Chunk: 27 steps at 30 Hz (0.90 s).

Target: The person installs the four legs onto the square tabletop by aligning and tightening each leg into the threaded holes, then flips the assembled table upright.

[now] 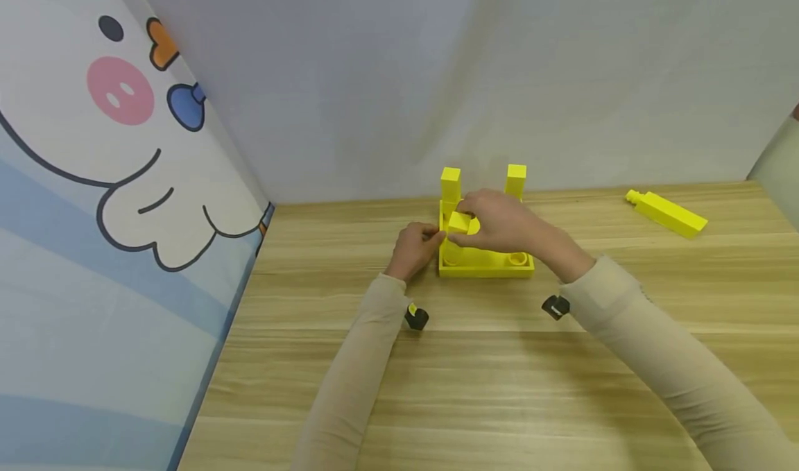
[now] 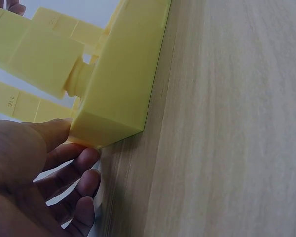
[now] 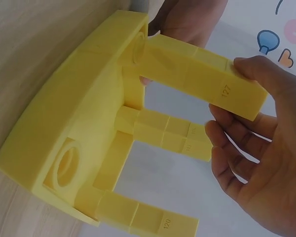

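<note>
Sleeves (image 1: 680, 374) are backed by the yellow base (image 1: 487, 272) in the head view, its corner pinched by the left hand (image 2: 27, 168) in the left wrist view, and in the right wrist view post 127 (image 3: 202, 74), pinched at two o'clock by the right hand (image 3: 274, 163), could be misseated if tilted.

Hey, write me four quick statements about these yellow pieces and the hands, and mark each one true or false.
1. The right hand holds the post marked 127. True.
2. Only one hand touches anything yellow. False: the left hand grips the tray's left side.
3. A loose post lies on the table, right of the tray. True.
4. Every socket is filled. False: the near right socket is empty.
</note>
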Tool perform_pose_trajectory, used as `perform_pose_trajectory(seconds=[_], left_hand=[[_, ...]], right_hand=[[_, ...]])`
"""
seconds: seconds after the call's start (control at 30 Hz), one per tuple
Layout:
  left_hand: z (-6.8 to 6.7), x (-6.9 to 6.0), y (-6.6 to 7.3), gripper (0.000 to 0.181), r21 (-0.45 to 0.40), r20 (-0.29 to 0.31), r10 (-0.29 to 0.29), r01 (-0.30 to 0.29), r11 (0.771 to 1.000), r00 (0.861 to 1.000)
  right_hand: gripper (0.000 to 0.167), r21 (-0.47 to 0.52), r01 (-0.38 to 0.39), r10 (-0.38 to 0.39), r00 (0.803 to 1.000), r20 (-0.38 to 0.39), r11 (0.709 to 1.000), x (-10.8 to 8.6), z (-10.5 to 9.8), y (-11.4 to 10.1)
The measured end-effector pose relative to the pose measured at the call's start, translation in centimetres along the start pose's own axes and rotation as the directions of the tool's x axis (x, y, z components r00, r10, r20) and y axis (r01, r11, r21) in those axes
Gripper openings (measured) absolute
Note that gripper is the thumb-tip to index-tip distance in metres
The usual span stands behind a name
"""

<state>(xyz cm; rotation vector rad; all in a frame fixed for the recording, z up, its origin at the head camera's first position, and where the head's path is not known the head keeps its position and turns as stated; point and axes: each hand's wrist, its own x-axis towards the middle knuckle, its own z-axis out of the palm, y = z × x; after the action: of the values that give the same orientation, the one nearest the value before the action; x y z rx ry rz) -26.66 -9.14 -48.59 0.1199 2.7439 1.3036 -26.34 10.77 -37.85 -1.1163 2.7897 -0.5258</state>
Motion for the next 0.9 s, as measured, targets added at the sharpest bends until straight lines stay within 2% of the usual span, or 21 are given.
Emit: perform_pose_trajectory(seconds=[0.63,0.9], left_hand=[[-0.10,-0.15,0.18,0.035,-0.017,0.002,-0.001,0.001,1.000,1.000],[-0.05,-0.16,0.12,0.033,-0.004,0.002,0.006,-0.006,1.000,1.000]], right_hand=[[0.054,0.018,-0.032,0.033,0.999,-0.026,0.999,-0.27,0.08,-0.15],[0.046,0.106,-0.042,0.046,0.998,-0.034,0.993,-0.39,-0.51,0.04]])
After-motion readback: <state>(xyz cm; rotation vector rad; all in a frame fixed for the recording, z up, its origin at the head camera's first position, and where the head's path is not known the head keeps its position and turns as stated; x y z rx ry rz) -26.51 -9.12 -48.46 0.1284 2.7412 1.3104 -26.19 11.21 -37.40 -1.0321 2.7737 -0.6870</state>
